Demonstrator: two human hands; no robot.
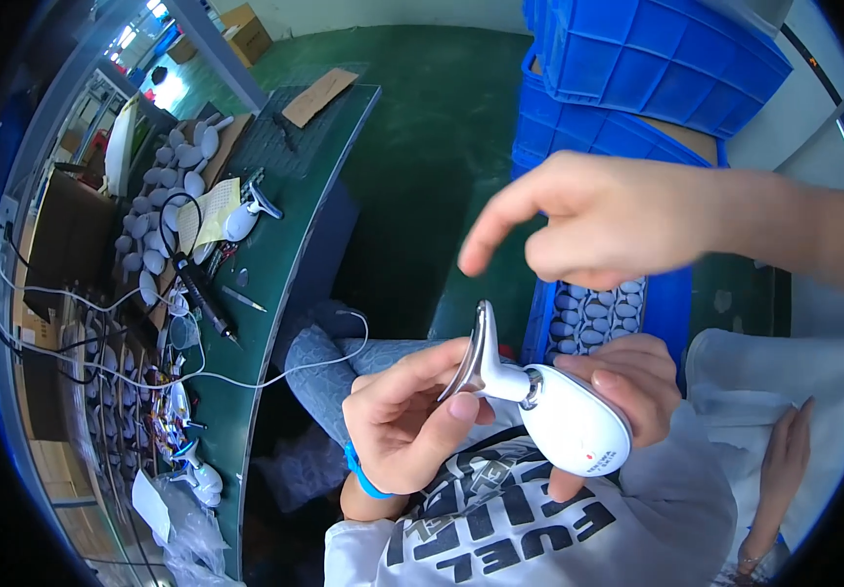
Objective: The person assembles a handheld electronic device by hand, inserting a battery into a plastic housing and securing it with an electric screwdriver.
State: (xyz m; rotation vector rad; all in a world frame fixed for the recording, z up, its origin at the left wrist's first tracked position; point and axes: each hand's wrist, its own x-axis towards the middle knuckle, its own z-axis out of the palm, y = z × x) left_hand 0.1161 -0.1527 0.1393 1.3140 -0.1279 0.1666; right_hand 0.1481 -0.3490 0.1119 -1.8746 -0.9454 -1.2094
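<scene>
In both of my hands is a white handheld massager (574, 421) with an oval body and a curved silver head, held tilted above my lap. My right hand (637, 377) wraps round the body from behind. My left hand (398, 430), with a blue band at the wrist, pinches the silver head between thumb and fingers. Just above that head, another person's hand (618, 215) reaches in from the right, index finger bent downward and apart from the massager. Part of my right fingers is hidden behind the body.
On the green bench (270, 264) at left lie a black electric screwdriver (202, 298), white oval shells (153, 201) and another massager (239, 223). A thin white cable (314, 365) hangs over my leg. Blue crates (637, 59) stand ahead; another person's hand (784, 455) is at right.
</scene>
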